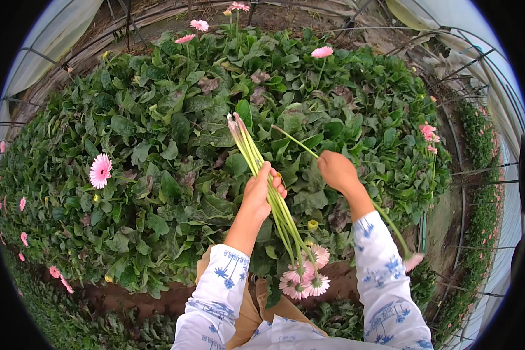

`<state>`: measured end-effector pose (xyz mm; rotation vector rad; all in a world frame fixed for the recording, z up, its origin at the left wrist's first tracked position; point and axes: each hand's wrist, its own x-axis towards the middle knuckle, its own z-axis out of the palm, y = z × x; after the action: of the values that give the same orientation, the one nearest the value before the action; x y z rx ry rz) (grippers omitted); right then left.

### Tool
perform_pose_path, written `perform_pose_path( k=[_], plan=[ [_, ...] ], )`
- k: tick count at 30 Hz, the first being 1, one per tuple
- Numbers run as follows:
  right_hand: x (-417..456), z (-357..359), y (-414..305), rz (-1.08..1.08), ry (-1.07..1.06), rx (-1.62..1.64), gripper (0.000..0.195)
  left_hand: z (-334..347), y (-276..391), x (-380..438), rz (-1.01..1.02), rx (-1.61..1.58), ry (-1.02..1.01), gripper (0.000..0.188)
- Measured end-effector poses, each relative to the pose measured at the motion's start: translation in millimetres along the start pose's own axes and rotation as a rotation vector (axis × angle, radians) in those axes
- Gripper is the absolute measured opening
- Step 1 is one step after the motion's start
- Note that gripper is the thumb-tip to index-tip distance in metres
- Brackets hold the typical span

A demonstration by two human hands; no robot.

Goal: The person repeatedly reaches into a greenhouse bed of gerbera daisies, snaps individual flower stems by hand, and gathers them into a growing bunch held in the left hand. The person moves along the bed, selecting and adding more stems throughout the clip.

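Observation:
My left hand (262,190) is closed around a bunch of cut gerbera stems (283,218). The stem ends point up and away from me, and several pale pink gerbera heads (304,278) hang at the lower end. To the right, my right hand (337,170) grips a single gerbera stem (295,141). That stem passes under my wrist and ends in a pink bloom (414,261), slightly blurred, beside my right sleeve. The fingertips of my right hand are hidden behind its back. The two hands are apart, above the leafy plants.
A broad bed of gerbera leaves (170,148) spreads below and ahead. Standing pink gerberas (100,171) rise at the left, more (322,52) at the far side and right. Metal hoops (468,65) and plastic sheeting (503,105) border the view. Another planted row (479,227) runs along the right.

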<state>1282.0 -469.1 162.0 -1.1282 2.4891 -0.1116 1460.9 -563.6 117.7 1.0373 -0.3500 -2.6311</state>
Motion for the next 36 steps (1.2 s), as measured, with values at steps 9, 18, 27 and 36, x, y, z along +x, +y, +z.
perform_pose_path(
  k=[9,18,27,36],
  plan=[
    [-126,22,-19,0.042,0.233,0.723,0.016,23,-38,-26,-0.041,0.041,-0.196,0.031],
    [-192,9,-24,-0.097,0.207,0.692,0.013,25,-75,-70,0.114,0.05,-0.237,0.031],
    [-135,-41,38,-0.189,0.117,0.318,0.019,38,-42,-37,0.121,-0.222,-0.126,0.033],
    [82,-9,54,-0.268,0.327,-0.317,0.011,38,1,47,0.036,-0.4,-0.047,0.034]
  ],
)
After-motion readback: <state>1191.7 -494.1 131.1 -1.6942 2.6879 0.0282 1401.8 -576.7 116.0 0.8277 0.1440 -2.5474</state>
